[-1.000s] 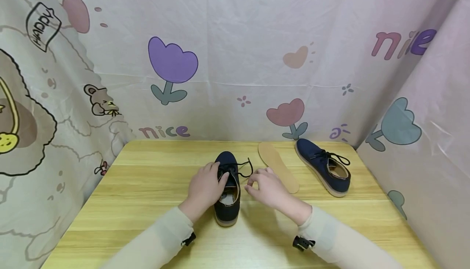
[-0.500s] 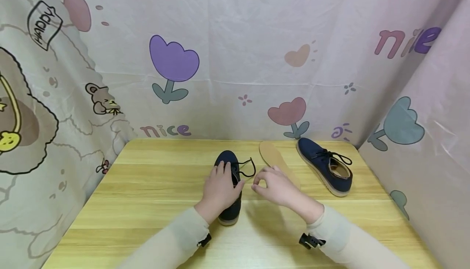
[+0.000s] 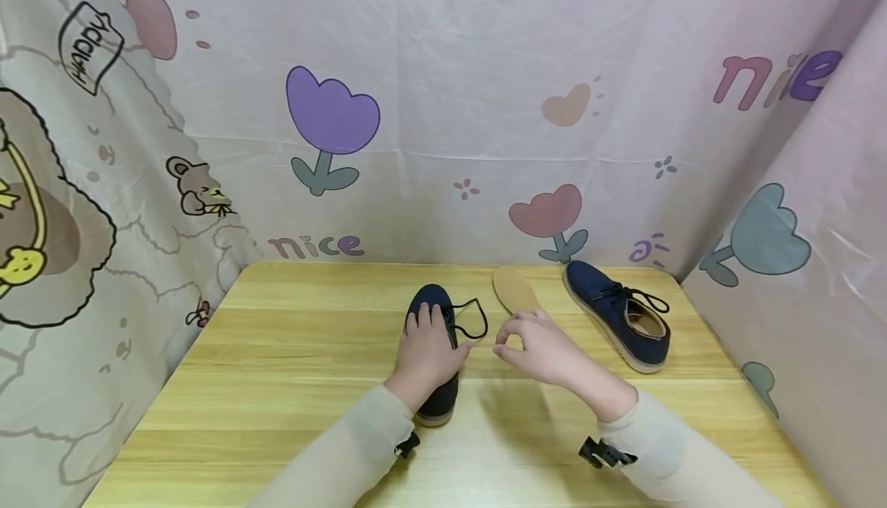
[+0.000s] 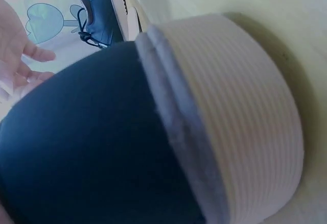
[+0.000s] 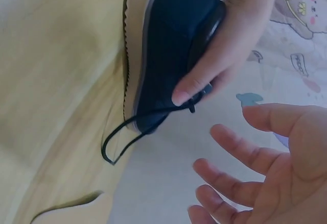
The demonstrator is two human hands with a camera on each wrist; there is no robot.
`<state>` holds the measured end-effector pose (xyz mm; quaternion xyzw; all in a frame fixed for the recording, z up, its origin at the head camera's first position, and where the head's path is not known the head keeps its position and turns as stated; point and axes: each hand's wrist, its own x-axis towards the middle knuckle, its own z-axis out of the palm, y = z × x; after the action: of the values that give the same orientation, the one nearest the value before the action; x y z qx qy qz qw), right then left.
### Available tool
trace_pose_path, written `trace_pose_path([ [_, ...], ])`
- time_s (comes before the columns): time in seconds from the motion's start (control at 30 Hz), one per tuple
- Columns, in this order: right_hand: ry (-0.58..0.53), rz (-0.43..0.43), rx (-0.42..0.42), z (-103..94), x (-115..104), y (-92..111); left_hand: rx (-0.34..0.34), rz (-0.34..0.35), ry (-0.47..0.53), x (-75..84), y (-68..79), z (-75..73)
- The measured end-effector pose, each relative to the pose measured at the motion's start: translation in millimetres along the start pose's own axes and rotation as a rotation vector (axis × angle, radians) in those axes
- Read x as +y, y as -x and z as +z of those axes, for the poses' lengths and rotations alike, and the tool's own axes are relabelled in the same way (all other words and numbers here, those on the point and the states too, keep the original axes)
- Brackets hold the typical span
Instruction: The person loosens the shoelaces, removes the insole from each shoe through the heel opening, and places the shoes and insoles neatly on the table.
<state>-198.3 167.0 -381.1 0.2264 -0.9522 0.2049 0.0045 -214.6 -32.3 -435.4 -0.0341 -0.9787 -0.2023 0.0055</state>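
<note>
A navy lace-up shoe (image 3: 440,402) stands upright on the table, toe pointing away, its heel filling the left wrist view. My left hand (image 3: 426,350) rests over its upper, fingers extended forward and thumb at the right side, covering the opening. A black shoelace (image 3: 486,329) loops out to the shoe's right. My right hand (image 3: 543,345) hovers to the right of that loop, holding nothing; its fingers are loosely spread in the right wrist view. Beneath and beyond this hand lies a tan insole (image 3: 515,290), partly hidden.
A second navy shoe (image 3: 617,315) sits at the back right of the wooden table (image 3: 312,339), its lace in a loop. Behind the table's far edge hangs a printed curtain (image 3: 443,108), which also runs along both sides.
My left hand has moved right and forward over the shoe, now covering its opening. My right hand has drawn away to the right, hiding more of the insole.
</note>
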Motion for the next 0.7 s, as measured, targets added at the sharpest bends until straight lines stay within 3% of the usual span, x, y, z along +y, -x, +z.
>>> trace_pose_path([
  [0.37, -0.035, 0.023, -0.026, -17.2, 9.5, 4.0, 0.012, 0.002, 0.053, -9.3, -4.4, -3.0],
  [0.7, -0.073, 0.062, -0.025, -35.2, 21.5, 10.3, 0.023, 0.002, 0.053, -27.2, -6.0, -9.8],
])
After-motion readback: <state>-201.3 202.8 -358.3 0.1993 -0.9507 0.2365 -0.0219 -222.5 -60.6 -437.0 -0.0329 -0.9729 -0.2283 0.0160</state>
